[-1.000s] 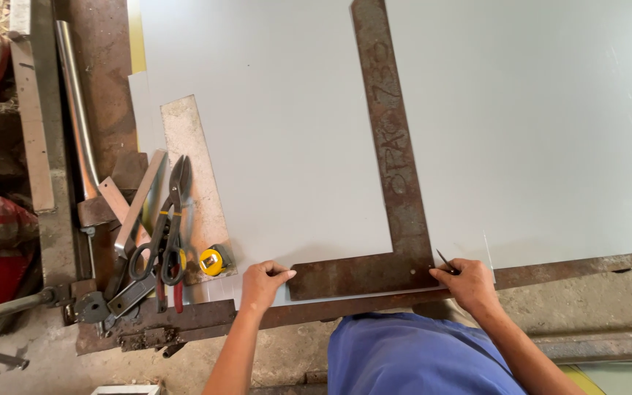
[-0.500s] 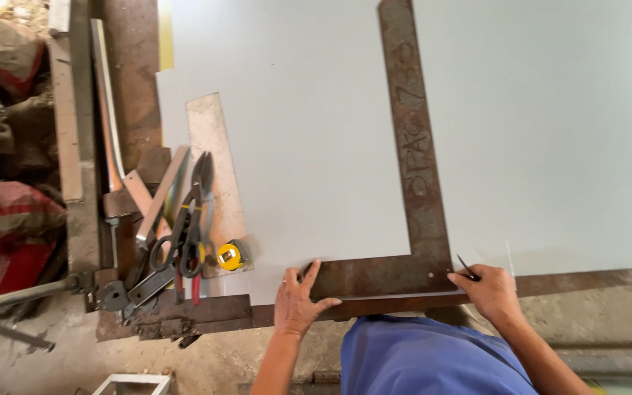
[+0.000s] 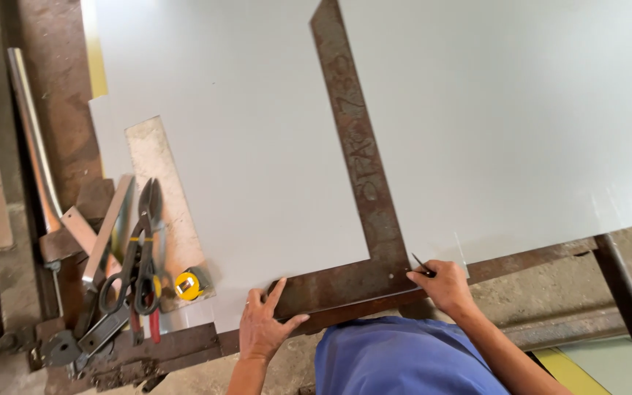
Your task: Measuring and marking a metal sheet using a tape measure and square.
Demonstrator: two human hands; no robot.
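Pressing hand: left hand (image 3: 262, 327), fingers spread flat on rusty steel square (image 3: 360, 168).
Marking hand: right hand (image 3: 444, 284), grip pinching scriber (image 3: 423, 265) at grey sheet (image 3: 257, 146).

One view only, from a camera worn on the person's head, looking steeply down and forward over the blue-clad chest onto a workbench. It sits near enough that both forearms enter from the bottom edge. The left hand (image 3: 266, 328) and right hand (image 3: 442, 284) lie low in the picture, just above that edge. Beyond the fingertips the pale metal sheet (image 3: 243, 146) fills most of the view, running out at the top and right. Left of the left hand's fingers, the bench edge and floor close the picture.
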